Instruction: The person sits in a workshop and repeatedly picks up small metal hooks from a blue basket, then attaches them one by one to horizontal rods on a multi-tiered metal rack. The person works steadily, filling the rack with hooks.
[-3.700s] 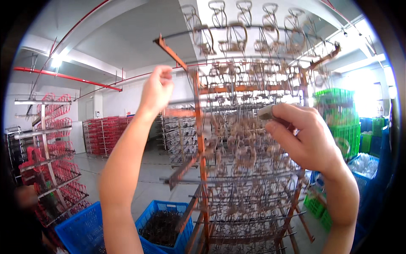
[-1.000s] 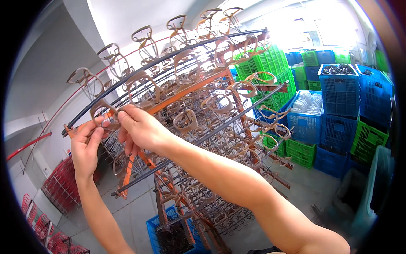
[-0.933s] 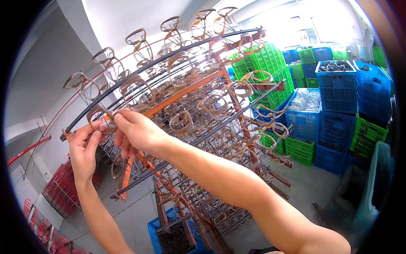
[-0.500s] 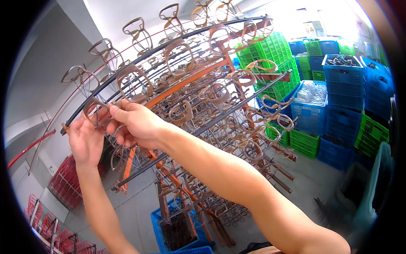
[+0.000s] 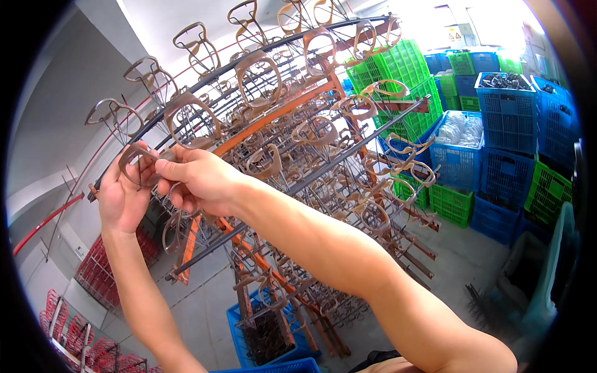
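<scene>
A brown glasses frame [image 5: 132,153] is pinched in my hands at the left end of the rack's upper bar. My left hand [image 5: 122,200], palm turned up, has its fingers curled round the frame from below. Coming across from the right, my right hand [image 5: 202,181] grips the same frame between thumb and fingers. My fingers partly cover the frame, so whether it touches the rack's prongs is hidden. Next to my hands, another brown glasses frame [image 5: 191,118] sits on the dark bar. Many more hang in rows over the rack [image 5: 267,121], which has orange cross members.
Below the rack stands a blue crate [image 5: 235,323] with dark pieces inside. Stacked green crates [image 5: 398,74] and blue crates [image 5: 507,115] line the right side. Racks of red frames [image 5: 102,270] stand at lower left. A teal container [image 5: 559,267] is at far right.
The view has shifted slightly. My left hand's fingers have risen and closed in around the glasses frame, while my right hand keeps nearly the same grip.
</scene>
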Available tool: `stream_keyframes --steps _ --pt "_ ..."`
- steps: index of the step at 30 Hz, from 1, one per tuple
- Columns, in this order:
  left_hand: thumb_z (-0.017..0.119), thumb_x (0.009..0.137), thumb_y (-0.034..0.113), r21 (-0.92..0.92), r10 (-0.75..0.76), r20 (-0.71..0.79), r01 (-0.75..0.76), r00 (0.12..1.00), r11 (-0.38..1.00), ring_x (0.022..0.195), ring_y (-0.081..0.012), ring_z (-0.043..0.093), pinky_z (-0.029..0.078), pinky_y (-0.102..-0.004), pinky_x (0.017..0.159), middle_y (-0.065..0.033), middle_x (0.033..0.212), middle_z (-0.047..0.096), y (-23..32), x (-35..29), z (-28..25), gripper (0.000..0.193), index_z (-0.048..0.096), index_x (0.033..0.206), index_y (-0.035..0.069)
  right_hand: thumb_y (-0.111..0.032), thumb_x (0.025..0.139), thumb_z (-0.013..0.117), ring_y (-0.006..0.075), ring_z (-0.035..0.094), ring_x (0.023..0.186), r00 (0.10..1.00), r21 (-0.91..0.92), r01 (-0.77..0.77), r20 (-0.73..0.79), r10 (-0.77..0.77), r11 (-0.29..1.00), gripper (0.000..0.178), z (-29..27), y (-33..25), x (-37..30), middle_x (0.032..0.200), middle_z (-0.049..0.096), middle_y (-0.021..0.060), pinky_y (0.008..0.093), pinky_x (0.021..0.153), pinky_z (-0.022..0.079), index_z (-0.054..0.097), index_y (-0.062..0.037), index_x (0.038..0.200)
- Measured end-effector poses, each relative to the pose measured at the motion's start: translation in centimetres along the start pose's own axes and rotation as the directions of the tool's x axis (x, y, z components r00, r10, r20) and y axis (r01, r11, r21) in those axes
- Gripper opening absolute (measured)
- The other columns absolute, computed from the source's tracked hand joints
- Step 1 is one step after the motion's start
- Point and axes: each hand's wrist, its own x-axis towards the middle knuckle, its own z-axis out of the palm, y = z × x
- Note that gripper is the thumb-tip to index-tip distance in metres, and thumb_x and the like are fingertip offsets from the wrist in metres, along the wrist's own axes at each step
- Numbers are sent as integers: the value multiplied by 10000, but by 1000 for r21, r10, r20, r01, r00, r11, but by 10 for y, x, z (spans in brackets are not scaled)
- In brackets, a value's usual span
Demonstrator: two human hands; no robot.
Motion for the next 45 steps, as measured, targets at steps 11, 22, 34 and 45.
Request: stream_keyframes --steps 11,22,34,45 --pt "378 977 269 237 95 -60 -78 994 968 999 -206 572 405 -341 915 -124 1047 622 -1 -15 6 348 547 1125 2 -189 947 487 124 525 457 976 -132 98 -179 -121 986 626 16 10 -5 644 540 50 243 366 399 164 59 1422" --pt "569 860 -37 573 364 57 -329 929 750 1004 -170 608 493 -283 873 -120 1088 633 -19 -39 -14 288 569 1148 -53 -202 936 520 97 545 474 866 -776 63 -270 -421 628 290 33 7 -11 633 578 42 247 432 434 555 7 1134" --pt "611 845 -25 585 410 27 -347 912 733 827 -154 656 544 -266 756 -135 942 674 -23 -31 -20 138 604 981 -46 -161 884 531 410 596 654 830 -959 138 -24 -557 247 193 24 -2 -6 664 599 217 446 589 472 601 6 818" --pt "657 817 26 751 571 -74 -331 818 572 845 -104 634 494 -230 740 -42 890 665 -40 -38 -2 163 619 974 3 -171 863 555 382 605 648 853 -974 139 26 -521 179 191 17 -10 -9 686 609 210 411 604 486 627 5 850"
